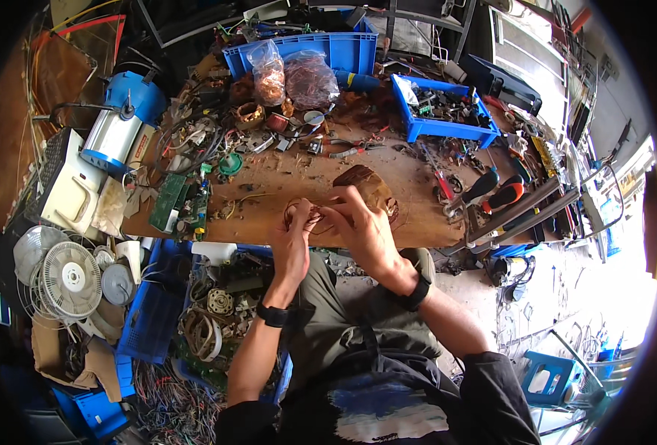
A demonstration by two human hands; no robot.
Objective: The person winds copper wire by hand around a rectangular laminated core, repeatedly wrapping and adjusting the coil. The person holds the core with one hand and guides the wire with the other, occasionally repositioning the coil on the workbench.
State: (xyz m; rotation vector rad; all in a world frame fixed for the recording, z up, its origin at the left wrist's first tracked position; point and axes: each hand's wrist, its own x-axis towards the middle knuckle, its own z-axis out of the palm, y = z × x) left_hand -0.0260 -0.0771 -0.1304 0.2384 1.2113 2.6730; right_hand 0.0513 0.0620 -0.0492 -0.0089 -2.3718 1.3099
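In the head view, a tangle of thin copper wire [315, 216] is gripped in the left hand [293, 241] and pinched by the fingertips of the right hand [363, 231], over the near edge of the worktop [265, 233]. Much of the wire is covered by the fingers, and its ends cannot be traced. A brown piece [375, 190] is partly hidden behind the right hand; its kind cannot be told. Two bags [312, 83] are crowded against the rear crate [306, 53], whose contents are hard to make out. The lower crate [152, 300] is partly concealed beneath the worktop. At far right, the stool [545, 377] is partly washed out by glare.
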